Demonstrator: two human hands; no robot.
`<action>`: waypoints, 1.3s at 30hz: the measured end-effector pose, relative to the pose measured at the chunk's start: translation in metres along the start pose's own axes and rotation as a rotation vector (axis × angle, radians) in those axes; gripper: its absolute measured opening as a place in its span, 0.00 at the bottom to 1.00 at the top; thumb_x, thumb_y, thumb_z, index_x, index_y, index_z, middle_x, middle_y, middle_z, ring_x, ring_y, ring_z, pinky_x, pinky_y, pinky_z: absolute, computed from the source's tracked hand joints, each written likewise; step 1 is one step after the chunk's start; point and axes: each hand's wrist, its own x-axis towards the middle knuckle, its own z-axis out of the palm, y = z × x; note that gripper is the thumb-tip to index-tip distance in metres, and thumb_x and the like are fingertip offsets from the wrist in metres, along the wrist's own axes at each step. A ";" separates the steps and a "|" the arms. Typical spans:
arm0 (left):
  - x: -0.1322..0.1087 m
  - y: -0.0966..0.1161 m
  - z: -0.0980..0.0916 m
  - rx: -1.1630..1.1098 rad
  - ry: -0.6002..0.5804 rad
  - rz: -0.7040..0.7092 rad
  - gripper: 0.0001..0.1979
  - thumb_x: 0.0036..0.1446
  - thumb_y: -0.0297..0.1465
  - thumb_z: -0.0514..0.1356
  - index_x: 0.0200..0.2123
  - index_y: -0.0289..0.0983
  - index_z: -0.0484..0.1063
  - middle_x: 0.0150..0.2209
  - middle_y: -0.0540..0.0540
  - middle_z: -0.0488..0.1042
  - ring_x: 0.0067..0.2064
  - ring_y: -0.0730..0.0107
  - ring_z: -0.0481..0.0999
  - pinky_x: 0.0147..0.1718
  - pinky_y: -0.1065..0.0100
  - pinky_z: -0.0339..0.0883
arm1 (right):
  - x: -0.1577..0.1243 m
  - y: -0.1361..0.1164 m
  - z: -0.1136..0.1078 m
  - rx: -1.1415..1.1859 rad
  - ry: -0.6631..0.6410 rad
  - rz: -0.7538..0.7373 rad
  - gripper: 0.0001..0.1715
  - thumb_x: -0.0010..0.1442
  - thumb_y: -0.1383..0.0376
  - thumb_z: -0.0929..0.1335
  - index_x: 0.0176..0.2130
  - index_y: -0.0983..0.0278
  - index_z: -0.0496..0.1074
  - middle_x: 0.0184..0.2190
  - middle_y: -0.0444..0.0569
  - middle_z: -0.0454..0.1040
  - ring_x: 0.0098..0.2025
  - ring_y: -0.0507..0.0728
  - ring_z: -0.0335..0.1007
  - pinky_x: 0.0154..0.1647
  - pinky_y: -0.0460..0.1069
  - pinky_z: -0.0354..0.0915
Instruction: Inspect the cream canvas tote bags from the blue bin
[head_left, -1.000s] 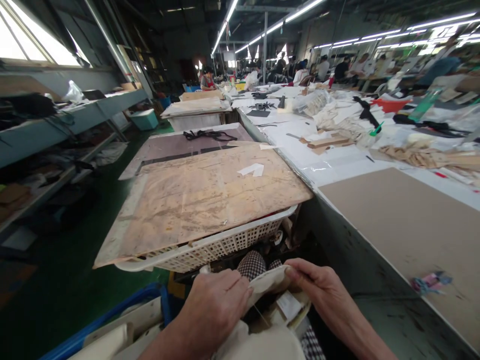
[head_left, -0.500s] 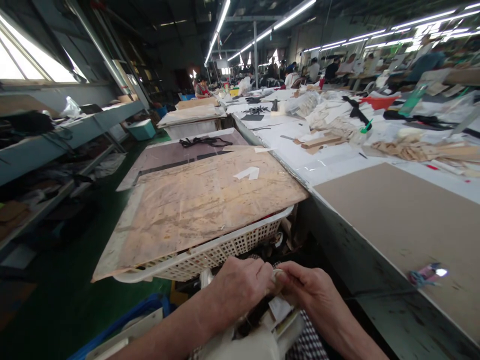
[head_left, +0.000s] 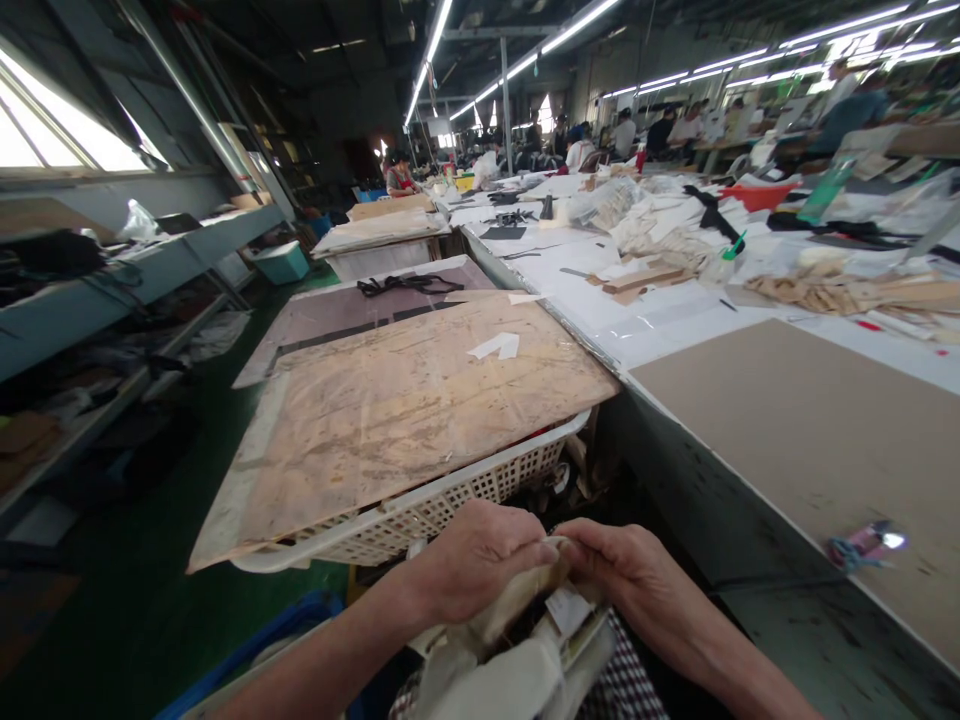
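Note:
My left hand [head_left: 480, 555] and my right hand [head_left: 626, 570] meet at the bottom centre, both pinched on the top edge of a cream fabric piece [head_left: 517, 660] that hangs down over my checked lap [head_left: 630, 690]. A small white tag [head_left: 568, 610] shows on the fabric just under my right fingers. Directly in front of my hands stands a white lattice basket [head_left: 442, 495] covered by a stained brown board [head_left: 405, 400].
A long white worktable [head_left: 660, 320] runs along the right, with a brown cardboard sheet [head_left: 817, 430], a small pink and blue item [head_left: 862, 545] and heaps of tan pieces [head_left: 825, 290]. Grey shelves [head_left: 112, 280] line the left over a green floor. People work far back.
My hands have come together: the left one moved right and up to meet the right one on the fabric's edge, and the fabric bunched between them.

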 end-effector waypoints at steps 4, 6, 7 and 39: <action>-0.014 0.006 0.003 0.443 -0.048 0.042 0.11 0.67 0.28 0.50 0.33 0.35 0.69 0.31 0.47 0.74 0.31 0.63 0.75 0.24 0.66 0.58 | 0.000 0.006 0.004 0.004 0.059 0.024 0.27 0.67 0.48 0.57 0.39 0.64 0.73 0.28 0.45 0.70 0.30 0.52 0.63 0.31 0.44 0.57; -0.024 0.008 0.007 0.584 -0.033 0.017 0.08 0.66 0.27 0.51 0.34 0.36 0.67 0.29 0.48 0.73 0.26 0.62 0.73 0.20 0.65 0.52 | 0.002 0.007 0.007 -0.004 0.088 0.011 0.26 0.67 0.49 0.58 0.39 0.64 0.74 0.27 0.45 0.69 0.29 0.52 0.63 0.30 0.45 0.57; -0.028 0.009 0.007 0.611 -0.025 0.007 0.07 0.66 0.27 0.50 0.34 0.37 0.66 0.28 0.49 0.72 0.24 0.63 0.72 0.18 0.65 0.49 | 0.004 0.005 0.006 -0.001 0.093 -0.005 0.26 0.67 0.49 0.58 0.38 0.65 0.74 0.27 0.45 0.69 0.29 0.52 0.62 0.30 0.45 0.58; -0.066 -0.021 -0.023 -0.138 0.126 -0.115 0.34 0.48 0.16 0.50 0.58 0.43 0.63 0.63 0.50 0.62 0.63 0.68 0.61 0.64 0.62 0.52 | -0.020 -0.080 0.061 -0.737 0.216 -0.705 0.29 0.71 0.53 0.56 0.25 0.62 0.69 0.24 0.43 0.71 0.26 0.54 0.67 0.29 0.50 0.62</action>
